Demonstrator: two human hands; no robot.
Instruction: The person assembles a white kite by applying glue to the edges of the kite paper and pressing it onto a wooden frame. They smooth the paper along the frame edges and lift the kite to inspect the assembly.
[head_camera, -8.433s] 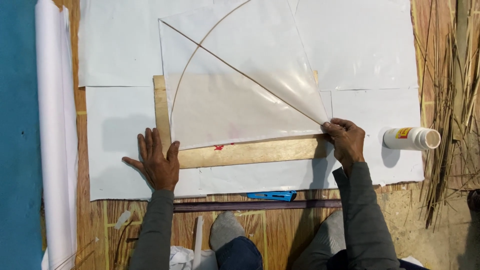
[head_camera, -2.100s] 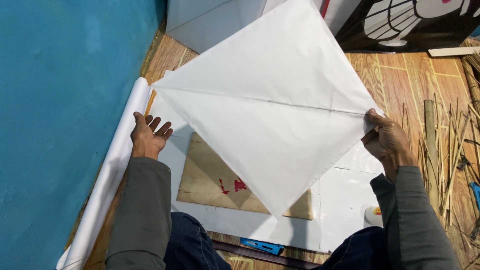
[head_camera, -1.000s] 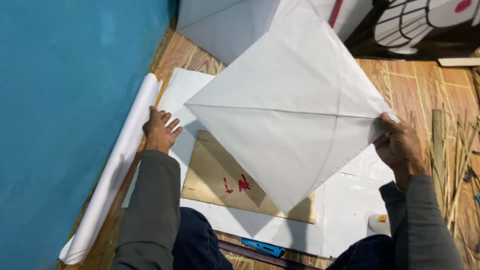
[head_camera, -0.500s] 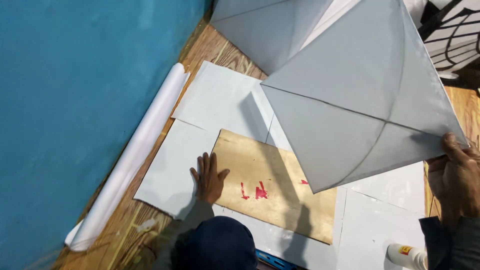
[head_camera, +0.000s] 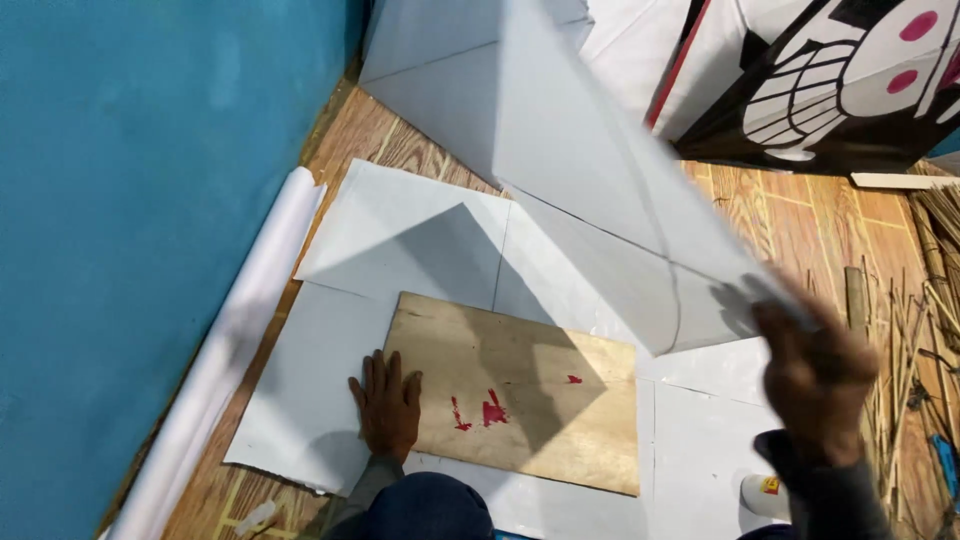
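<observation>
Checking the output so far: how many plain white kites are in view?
2. One white kite is held up by the right hand; another white kite lies by the blue wall. More may be hidden behind them.

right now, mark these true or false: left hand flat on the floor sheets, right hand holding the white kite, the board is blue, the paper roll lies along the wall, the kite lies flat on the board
1. The left hand rests flat by the board. True.
2. The right hand holds the white kite. True.
3. The board is blue. False: it is bare wood with red marks.
4. The paper roll lies along the blue wall. True.
5. The kite lies flat on the board. False: it is lifted above it.
</observation>
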